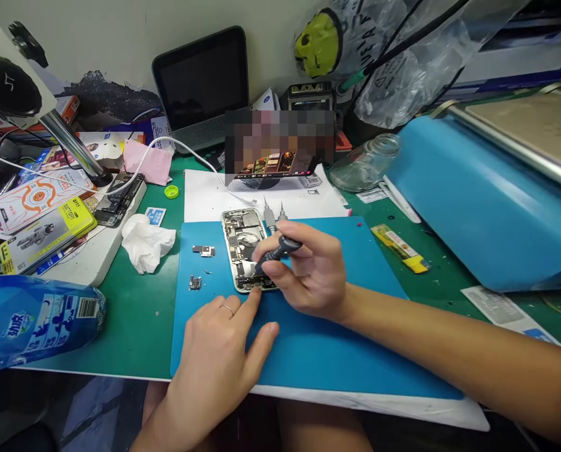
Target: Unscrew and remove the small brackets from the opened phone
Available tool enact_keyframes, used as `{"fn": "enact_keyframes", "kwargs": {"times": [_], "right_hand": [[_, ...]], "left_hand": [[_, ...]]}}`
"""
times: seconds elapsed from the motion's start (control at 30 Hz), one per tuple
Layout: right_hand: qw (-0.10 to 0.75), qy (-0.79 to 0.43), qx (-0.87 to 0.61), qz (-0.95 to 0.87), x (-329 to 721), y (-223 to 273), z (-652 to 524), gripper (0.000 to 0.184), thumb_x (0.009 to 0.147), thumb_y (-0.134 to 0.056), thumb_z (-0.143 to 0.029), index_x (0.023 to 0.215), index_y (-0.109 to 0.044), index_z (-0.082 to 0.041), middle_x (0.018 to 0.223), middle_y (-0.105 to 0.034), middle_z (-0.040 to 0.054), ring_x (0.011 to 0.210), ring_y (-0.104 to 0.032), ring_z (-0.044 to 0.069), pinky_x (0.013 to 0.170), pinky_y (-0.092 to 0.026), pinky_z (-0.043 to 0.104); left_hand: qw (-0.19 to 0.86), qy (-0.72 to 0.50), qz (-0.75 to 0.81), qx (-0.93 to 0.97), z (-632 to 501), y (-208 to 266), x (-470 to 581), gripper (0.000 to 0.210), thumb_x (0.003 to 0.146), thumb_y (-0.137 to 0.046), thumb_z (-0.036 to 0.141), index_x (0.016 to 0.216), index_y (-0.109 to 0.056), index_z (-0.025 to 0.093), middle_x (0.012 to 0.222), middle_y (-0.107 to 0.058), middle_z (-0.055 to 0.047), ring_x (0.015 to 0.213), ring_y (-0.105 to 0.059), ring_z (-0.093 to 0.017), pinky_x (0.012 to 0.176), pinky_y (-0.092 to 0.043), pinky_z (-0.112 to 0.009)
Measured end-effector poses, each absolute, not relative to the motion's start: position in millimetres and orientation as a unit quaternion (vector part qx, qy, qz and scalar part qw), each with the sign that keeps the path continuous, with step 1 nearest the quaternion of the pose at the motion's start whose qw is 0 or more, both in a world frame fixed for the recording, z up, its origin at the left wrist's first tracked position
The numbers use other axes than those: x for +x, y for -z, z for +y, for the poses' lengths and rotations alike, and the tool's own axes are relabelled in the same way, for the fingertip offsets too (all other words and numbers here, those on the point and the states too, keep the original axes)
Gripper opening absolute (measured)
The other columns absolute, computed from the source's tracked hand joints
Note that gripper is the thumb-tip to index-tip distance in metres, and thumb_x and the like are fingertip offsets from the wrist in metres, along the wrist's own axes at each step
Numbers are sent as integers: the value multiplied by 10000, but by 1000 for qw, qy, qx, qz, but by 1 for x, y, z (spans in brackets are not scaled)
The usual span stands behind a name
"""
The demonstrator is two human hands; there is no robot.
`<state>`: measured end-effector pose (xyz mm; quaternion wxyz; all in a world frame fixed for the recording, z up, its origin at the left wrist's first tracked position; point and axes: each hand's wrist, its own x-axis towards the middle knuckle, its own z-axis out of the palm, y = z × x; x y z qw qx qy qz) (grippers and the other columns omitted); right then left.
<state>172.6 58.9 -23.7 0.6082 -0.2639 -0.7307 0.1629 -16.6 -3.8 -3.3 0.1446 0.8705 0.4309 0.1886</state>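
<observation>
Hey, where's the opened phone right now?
In the head view, the opened, pale-rimmed rectangular phone lies just left of centre on the flat blue mat, beneath the black cylindrical tool and right of two small electronic parts.

Work mat [318, 351]: matt, smooth, rubber-like. Opened phone [245, 240]: thin metallic rim around a patchwork of dull and shiny parts. Screwdriver [270, 256]: dark, with a low-sheen handle. Stand post [77, 145]: polished, mirror-like metal. Jar [366, 164]: clear, glossy glass. Bag [398, 88]: thin transparent plastic — wrinkled and shiny. Tissue [147, 243]: white paper, crumpled and matt. Wall patch [106, 95]: rough — visibly flaking.
</observation>
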Motion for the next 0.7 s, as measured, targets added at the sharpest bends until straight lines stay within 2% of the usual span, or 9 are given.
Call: {"fn": "enact_keyframes", "kwargs": {"times": [0.1,0.2,0.5,0.7], "right_hand": [[612,-163,-256,-730,176,26,60,655,948,-636,-162,1513,-441,-430,892,-697,16,691,-706,197,580,-638,365],[616,-161,-272,-721,181,24,60,641,935,-662,-146,1482,-480,-425,948,-715,17,694,-721,189,555,-625,346],[592,-175,-293,-730,179,23,57,679,911,-690,-90,1481,-488,-398,1122,-731,29,761,-750,166,616,-648,324],[578,-169,-309,-736,181,29,56,634,911,-715,-142,1454,-494,-384,1215,-726,39,791,-770,183,659,-677,342]], "left_hand": [[151,-191,426,871,-5,3,-16,397,1083,-501,407,1391,-601,176,924,-715,-31,799,-660,-219,698,-519,-363],[153,-202,427,868,-5,4,-14,391,1088,-501,376,1404,-582,161,907,-707,-22,768,-633,-209,700,-502,-368],[105,-216,463,853,-8,3,-12,397,1087,-511,344,1410,-588,127,832,-611,-22,761,-535,-208,663,-427,-373],[87,-187,468,859,-6,3,-9,422,1097,-478,375,1403,-596,110,844,-603,-36,765,-524,-211,666,-426,-379]]}}
